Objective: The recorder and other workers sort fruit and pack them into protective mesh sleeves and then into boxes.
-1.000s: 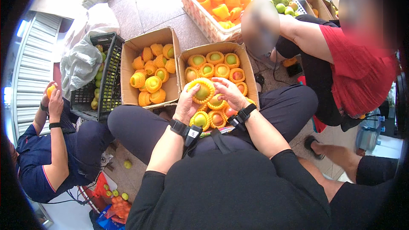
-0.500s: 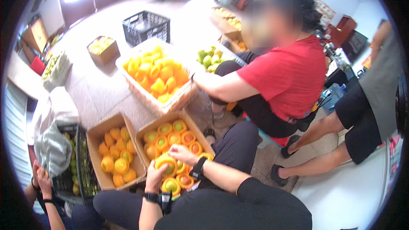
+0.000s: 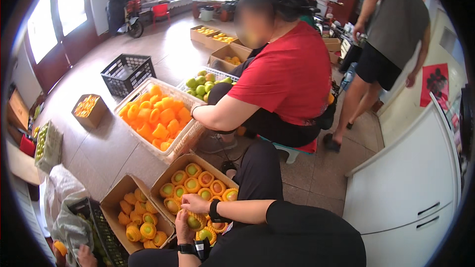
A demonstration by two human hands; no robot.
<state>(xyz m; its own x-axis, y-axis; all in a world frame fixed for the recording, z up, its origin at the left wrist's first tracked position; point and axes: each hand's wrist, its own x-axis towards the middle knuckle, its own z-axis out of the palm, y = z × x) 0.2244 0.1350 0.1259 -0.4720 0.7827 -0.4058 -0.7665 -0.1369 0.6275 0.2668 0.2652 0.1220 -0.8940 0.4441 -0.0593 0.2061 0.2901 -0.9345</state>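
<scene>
A cardboard box (image 3: 170, 175) of netted fruit (image 3: 197, 221) lies before the person's knees, a second box (image 3: 115, 199) just left of it. Behind both stands a basket (image 3: 185, 141) (a seated person (image 3: 282, 76) right of it), a crate (image 3: 127, 72) farther back.

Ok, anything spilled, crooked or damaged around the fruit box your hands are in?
Nothing stands out. The left hand and right hand rest on net-sleeved fruit in the near cardboard box, whose far rows sit neatly. The second box beside it and the white basket of orange foam sleeves are upright, and no fruit lies loose on the floor nearby.
</scene>
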